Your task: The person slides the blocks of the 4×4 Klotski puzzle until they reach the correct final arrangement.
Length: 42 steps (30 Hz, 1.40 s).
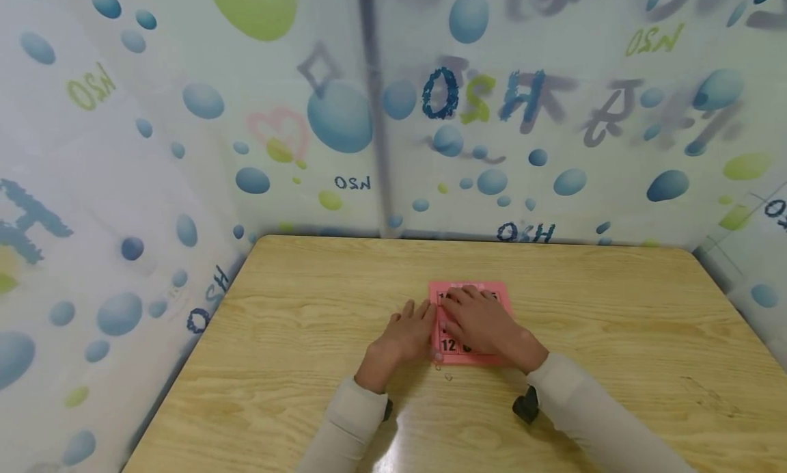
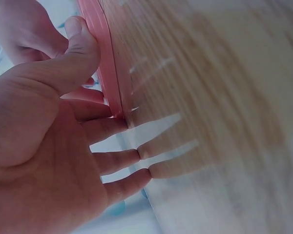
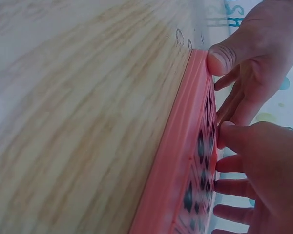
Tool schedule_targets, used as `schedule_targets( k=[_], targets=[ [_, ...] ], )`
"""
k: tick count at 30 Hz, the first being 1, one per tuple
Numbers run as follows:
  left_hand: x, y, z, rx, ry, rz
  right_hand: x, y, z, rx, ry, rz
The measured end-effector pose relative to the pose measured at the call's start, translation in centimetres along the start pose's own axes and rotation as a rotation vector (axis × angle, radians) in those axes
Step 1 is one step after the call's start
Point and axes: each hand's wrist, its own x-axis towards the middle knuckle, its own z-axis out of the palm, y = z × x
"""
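A pink sliding number puzzle (image 1: pixel 434 292) lies flat on the table, its tiles printed with black numbers such as 12 (image 1: pixel 448 345). My left hand (image 1: pixel 402 336) is at its left side. In the left wrist view, that hand's fingers are extended, several fingertips touching the tabletop beside the pink frame (image 2: pixel 107 58). Its thumb (image 3: pixel 219 61) rests on a corner of the frame in the right wrist view. My right hand (image 1: pixel 479 319) lies over the tiles with fingers spread, thumb and fingertips touching the puzzle's face. It hides most of the numbers.
The wood-grain table (image 1: pixel 295 309) runs back to a wall covering (image 1: pixel 332 206) patterned with blue and green drops. Small ring-like marks (image 1: pixel 449 377) are on the tabletop just below the puzzle. A black wrist device (image 1: pixel 526 406) hangs under the right sleeve.
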Motion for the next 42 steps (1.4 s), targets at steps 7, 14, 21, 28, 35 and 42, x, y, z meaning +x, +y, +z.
schedule_targets(
  k=[7,14,21,28,35,42],
  targets=[
    [0.0,0.1,-0.1,0.011,0.004,-0.004,0.1,-0.2,0.0,-0.005,-0.036,0.019],
    [0.0,0.1,0.1,0.016,0.000,-0.004,-0.2,-0.3,0.1,0.018,-0.055,0.032],
    [0.1,0.0,0.0,0.012,-0.005,-0.007,-0.6,-0.5,0.4,0.033,-0.044,0.026],
    [0.1,0.0,-0.1,0.018,-0.003,0.000,-1.2,-0.6,0.6,0.019,-0.026,0.004],
    [0.3,0.0,0.1,0.021,-0.004,-0.001,-1.5,-0.8,0.7,-0.010,-0.008,-0.022],
    [0.3,0.0,0.1,0.018,-0.012,-0.009,-1.7,-1.0,0.6,-0.039,-0.021,-0.021]
  ],
)
